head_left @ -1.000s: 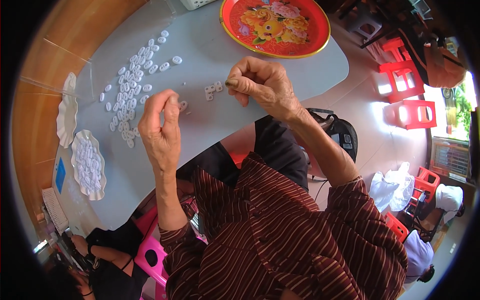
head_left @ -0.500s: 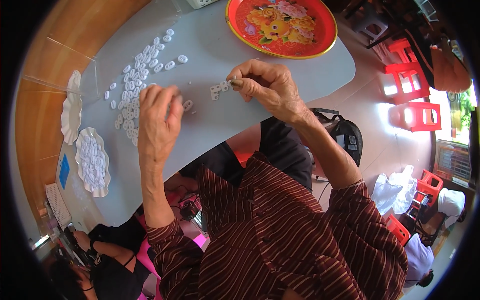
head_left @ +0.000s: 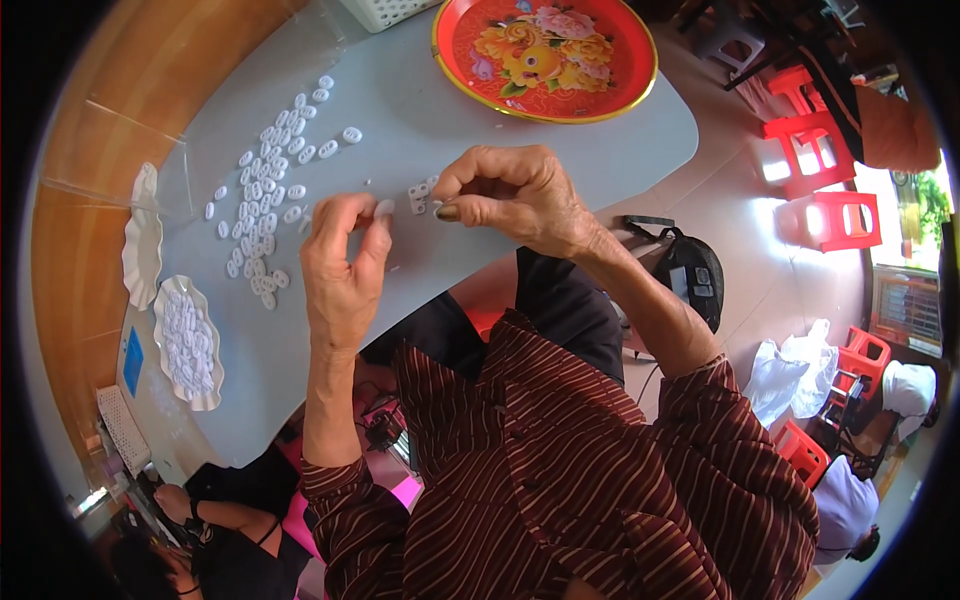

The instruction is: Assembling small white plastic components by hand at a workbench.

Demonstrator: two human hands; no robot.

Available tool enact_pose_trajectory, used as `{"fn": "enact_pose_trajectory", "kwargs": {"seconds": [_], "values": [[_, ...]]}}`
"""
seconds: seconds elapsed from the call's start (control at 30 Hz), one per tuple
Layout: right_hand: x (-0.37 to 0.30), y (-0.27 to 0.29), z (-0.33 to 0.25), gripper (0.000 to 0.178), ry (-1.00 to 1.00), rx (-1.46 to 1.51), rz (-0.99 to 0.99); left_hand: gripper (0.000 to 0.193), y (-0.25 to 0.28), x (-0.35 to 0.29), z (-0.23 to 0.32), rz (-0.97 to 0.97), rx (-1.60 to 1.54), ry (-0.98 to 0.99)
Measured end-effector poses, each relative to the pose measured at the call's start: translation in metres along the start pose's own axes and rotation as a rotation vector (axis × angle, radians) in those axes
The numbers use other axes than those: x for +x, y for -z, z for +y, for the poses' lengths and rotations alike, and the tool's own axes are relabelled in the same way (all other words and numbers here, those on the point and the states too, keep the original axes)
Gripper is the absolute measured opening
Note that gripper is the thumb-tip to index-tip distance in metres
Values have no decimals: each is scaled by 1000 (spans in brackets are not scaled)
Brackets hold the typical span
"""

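Note:
My left hand (head_left: pixel 340 255) is closed in a pinch above the grey table, a small white oval piece (head_left: pixel 384 207) between thumb and forefinger. Facing it, my right hand (head_left: pixel 515 200) also pinches, its fingertips holding something too small to make out. Just between the two hands lie a few small white pieces with dark holes (head_left: pixel 417 198), partly beside my right fingertips. Many white oval pieces (head_left: pixel 265 190), with dark marks on top, are spread over the table to the left of my left hand.
A red round tray (head_left: pixel 600 105) with a flower print stands at the far side. Two white wavy-edged dishes lie at the left, one full of white pieces (head_left: pixel 187 340), the other pale dish (head_left: pixel 143 240) beyond it. A person (head_left: pixel 225 515) sits at lower left; red stools (head_left: pixel 840 222) stand at right.
My left hand has moved right and slightly nearer, closer to my right hand, and now shows a white oval piece in its pinch. The right hand stays pinched in nearly the same place.

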State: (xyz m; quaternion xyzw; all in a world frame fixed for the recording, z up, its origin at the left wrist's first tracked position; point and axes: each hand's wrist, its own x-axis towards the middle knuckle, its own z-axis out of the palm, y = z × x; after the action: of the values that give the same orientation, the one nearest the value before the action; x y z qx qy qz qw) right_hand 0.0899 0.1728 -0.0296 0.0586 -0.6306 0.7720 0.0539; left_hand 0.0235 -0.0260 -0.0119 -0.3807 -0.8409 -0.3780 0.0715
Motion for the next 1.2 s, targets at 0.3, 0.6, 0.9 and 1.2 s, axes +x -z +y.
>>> {"fn": "enact_pose_trajectory", "kwargs": {"seconds": [0.3, 0.6, 0.9, 1.2], "values": [[2, 0, -6, 23, -16, -42, -28, 28, -2, 21, 15, -213, -842, 589], [1, 1, -6, 24, -10, -102, -17, 26, 9, 33, 23, -330, -498, 381], [1, 1, -3, 21, 16, -156, -24, 25, 5, 37, 26, -406, -352, 254], [1, 2, 3, 26, 80, 50, 51, 29, -22, 19, 34, -102, -379, 236]]}}
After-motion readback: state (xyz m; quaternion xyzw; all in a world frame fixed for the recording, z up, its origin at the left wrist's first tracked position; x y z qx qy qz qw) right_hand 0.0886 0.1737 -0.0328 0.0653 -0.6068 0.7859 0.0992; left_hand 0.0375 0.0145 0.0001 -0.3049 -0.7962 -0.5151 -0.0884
